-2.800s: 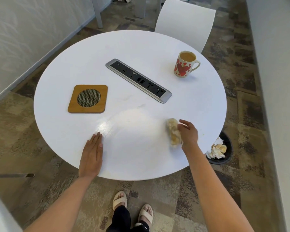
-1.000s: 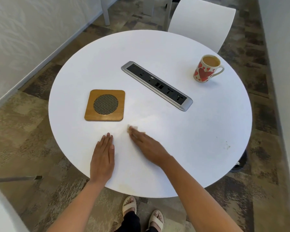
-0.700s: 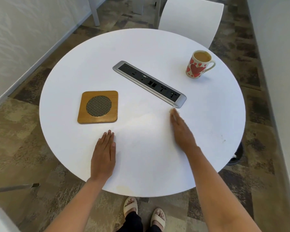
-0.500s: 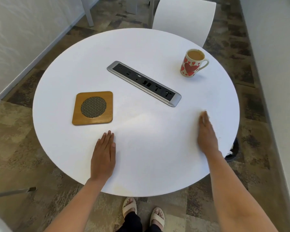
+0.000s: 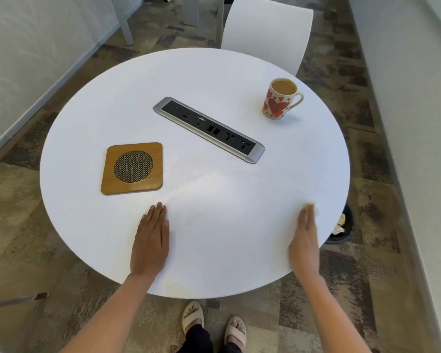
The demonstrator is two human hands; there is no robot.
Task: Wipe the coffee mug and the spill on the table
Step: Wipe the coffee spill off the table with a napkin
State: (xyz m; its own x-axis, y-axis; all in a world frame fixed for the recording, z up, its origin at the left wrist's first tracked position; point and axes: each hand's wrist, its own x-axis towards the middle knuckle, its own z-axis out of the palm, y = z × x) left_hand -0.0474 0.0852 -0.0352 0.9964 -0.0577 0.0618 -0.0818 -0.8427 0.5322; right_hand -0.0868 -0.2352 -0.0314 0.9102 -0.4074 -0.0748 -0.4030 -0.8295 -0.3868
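Two feet (image 5: 211, 324) in pale sandals stand on the floor, close to the round white tabletop (image 5: 222, 250). Near its closest edge there is a faint tan mark (image 5: 173, 285). It may be a bit of spill, but it is too pale to be sure.

The left hand (image 5: 150, 240) lies flat on the tabletop with its fingers straight and together. It holds nothing.

The right hand (image 5: 304, 240) is near the right edge. It is blurry. Its fingers look straight and press down. A small tan wad (image 5: 312, 208) peeks out past the fingertips. I think it is the wipe, but most of it is hidden.

Just past that edge, a dark bin (image 5: 343, 229) sits on the floor with crumpled paper in it.

So the step in hand looks like wiping the tabletop. No big wet patch shows, so I think this part is nearly done.

Farther off are a wooden mat (image 5: 133, 168) on the left and a long socket strip (image 5: 209, 129) in the middle.

The mug (image 5: 278, 100) with red hearts stands upright at the far right, well apart from both hands. It is full of milky coffee.

Next, I think, the mug needs wiping. That calls for a long reach and a gentle touch, with one hand holding the mug so it does not tip.

A white chair (image 5: 265, 29) stands behind the tabletop.
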